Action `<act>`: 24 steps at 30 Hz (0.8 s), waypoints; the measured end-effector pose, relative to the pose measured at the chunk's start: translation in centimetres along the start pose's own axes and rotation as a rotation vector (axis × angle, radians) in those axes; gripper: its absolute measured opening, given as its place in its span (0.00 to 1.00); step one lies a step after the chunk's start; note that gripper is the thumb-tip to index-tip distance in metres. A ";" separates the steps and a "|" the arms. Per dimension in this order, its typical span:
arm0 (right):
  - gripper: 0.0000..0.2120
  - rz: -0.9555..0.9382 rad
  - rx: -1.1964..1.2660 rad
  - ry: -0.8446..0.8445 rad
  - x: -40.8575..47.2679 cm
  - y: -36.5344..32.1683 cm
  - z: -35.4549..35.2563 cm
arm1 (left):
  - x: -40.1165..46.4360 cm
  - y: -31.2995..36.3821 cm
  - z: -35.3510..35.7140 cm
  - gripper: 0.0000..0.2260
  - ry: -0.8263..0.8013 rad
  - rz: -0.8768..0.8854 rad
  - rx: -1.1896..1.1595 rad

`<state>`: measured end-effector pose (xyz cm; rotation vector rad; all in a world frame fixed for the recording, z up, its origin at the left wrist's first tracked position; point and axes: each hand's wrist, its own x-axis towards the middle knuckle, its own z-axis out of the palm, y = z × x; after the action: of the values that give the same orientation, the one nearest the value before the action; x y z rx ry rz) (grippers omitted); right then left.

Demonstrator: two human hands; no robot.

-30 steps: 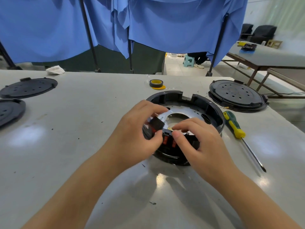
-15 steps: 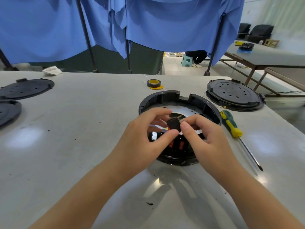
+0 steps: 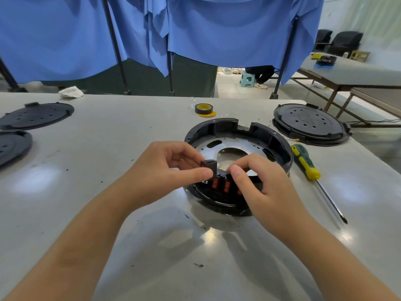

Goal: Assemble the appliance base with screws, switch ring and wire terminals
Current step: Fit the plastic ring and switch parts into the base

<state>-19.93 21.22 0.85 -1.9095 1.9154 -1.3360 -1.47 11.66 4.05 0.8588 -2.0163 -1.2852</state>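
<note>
The round black appliance base (image 3: 219, 127) lies on the table with a shiny metal plate (image 3: 234, 146) inside it. Red wire terminals (image 3: 220, 185) show at its near rim. My left hand (image 3: 165, 172) pinches a small black switch block (image 3: 210, 167) between thumb and fingers, just above the near rim. Beside it, my right hand (image 3: 258, 181) has thumb and fingers curled together at the rim, right of the block. What they pinch is hidden by the fingers.
A green and yellow screwdriver (image 3: 308, 168) lies right of the base. One black cover disc (image 3: 310, 124) sits at the back right and two more (image 3: 34, 115) at the left. A roll of black and yellow tape (image 3: 204, 109) stands behind the base.
The switch block has risen from the base's near rim in my left hand. My right hand has let go of it and shifted slightly right, to the rim.
</note>
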 end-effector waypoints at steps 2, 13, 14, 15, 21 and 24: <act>0.10 -0.013 -0.043 -0.007 0.0 0.1 0.1 | 0.1 -0.3 -0.7 0.12 -0.046 -0.039 0.005; 0.10 -0.012 -0.107 -0.026 0.0 -0.2 0.0 | 0.4 -1.1 -1.3 0.07 -0.070 -0.151 0.131; 0.10 -0.015 -0.114 -0.027 0.0 -0.2 -0.1 | 0.4 -1.1 -1.5 0.07 -0.059 -0.154 0.127; 0.09 -0.020 -0.120 -0.027 0.0 -0.3 -0.1 | 0.4 -1.1 -1.6 0.08 -0.050 -0.157 0.125; 0.08 -0.026 -0.155 -0.034 -0.1 -0.4 -0.1 | 0.3 -0.8 -0.8 0.10 -0.031 -0.170 0.137; 0.11 -0.042 -0.254 -0.068 -0.2 -0.6 -0.1 | 0.3 -0.7 -0.3 0.11 -0.007 -0.157 0.151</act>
<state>-19.52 21.60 1.19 -2.0881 2.1085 -1.0655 -1.28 10.99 3.52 1.1031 -2.1072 -1.2320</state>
